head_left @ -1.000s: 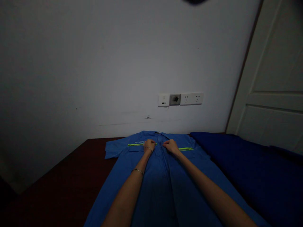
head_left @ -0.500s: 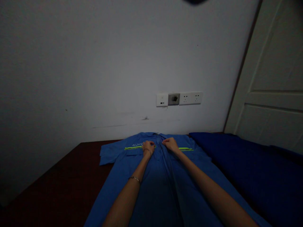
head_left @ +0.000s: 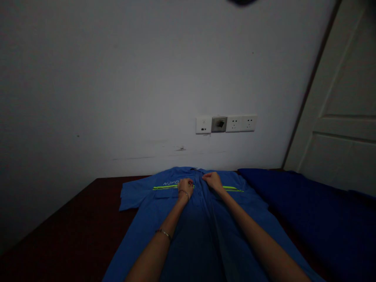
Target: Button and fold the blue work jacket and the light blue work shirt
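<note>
A blue short-sleeved work shirt (head_left: 164,211) lies spread front up, with yellow-green stripes and white lettering across the chest. Its collar points to the wall, and the front opening runs down the middle. My left hand (head_left: 185,188), with bracelets on that arm, is closed at the chest on the left side of the opening, fingers curled on the cloth. Across the opening, my right hand (head_left: 214,181) pinches the other front edge just below the collar. The fingertips are small and dim, so the exact bit of cloth in them is hard to see.
The shirt rests on a dark red-brown table (head_left: 79,219). Dark blue cloth (head_left: 302,207) lies along its right side. A white wall (head_left: 132,98) with sockets (head_left: 241,123) rises behind, and a pale panelled door (head_left: 343,117) stands at the right.
The camera view has shifted slightly, so wall and table sit a little differently. Both hands stay at the shirt's front below the collar, with only small finger movement.
</note>
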{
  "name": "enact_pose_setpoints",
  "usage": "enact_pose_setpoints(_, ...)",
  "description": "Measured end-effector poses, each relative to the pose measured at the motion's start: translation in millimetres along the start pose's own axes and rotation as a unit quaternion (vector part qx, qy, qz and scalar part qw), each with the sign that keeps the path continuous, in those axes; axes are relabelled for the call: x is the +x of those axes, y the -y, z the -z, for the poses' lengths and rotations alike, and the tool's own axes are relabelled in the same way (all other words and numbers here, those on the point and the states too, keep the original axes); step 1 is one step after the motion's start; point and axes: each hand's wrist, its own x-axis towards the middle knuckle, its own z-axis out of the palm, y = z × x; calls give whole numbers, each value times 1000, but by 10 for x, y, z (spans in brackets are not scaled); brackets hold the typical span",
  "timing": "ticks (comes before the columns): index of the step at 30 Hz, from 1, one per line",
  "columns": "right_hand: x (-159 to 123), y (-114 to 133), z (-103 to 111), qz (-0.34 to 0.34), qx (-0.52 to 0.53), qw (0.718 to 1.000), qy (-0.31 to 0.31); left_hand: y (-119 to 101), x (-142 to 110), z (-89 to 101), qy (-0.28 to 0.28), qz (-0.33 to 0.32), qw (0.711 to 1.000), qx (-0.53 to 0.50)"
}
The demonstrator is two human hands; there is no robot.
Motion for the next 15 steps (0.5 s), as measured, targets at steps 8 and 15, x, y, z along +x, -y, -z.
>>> enact_pose_setpoints(8,0,-44,18,-22,41,999,20,-157,38,262,64,-149,985,51)
enact_pose_setpoints(15,-35,60,112,-44,107,989,87,-219,-25,350,62,-256,960,90)
